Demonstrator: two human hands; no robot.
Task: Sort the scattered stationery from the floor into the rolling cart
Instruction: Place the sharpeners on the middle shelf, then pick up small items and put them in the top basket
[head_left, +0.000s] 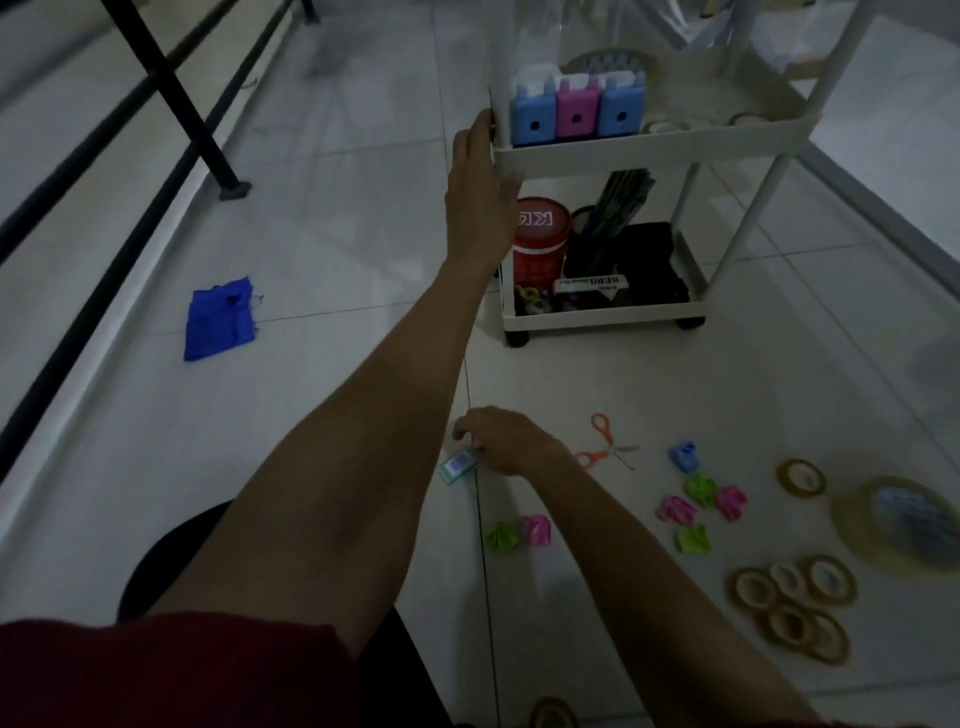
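Teal and white, the small box (457, 466) is lying low over the floor (311, 415) at about 6 o'clock from the rolling cart (649, 143). Your right hand (511, 441) is taking it: the grip is pinched on the box's right end with fingers curled over it, though I cannot tell whether it is off the tile. Your left hand (480, 176) is reaching to the cart's 9 o'clock corner, its grip apart, with straight fingers resting against the edge of the middle tray. I judge you are collecting one item while steadying the cart, so be pressing that left palm firmly enough that the wheels are not rolling as you load. Lift the box straight up before swinging it toward 12 o'clock, since a low sweep risks dragging it along the tile. Be choosing a tray with free room; the bottom one is looking crowded around the red tub (540, 234). Scissors (605, 449), pink and green clips (701, 488) and tape rolls (774, 605) are waiting at 3 to 4 o'clock of your right hand.
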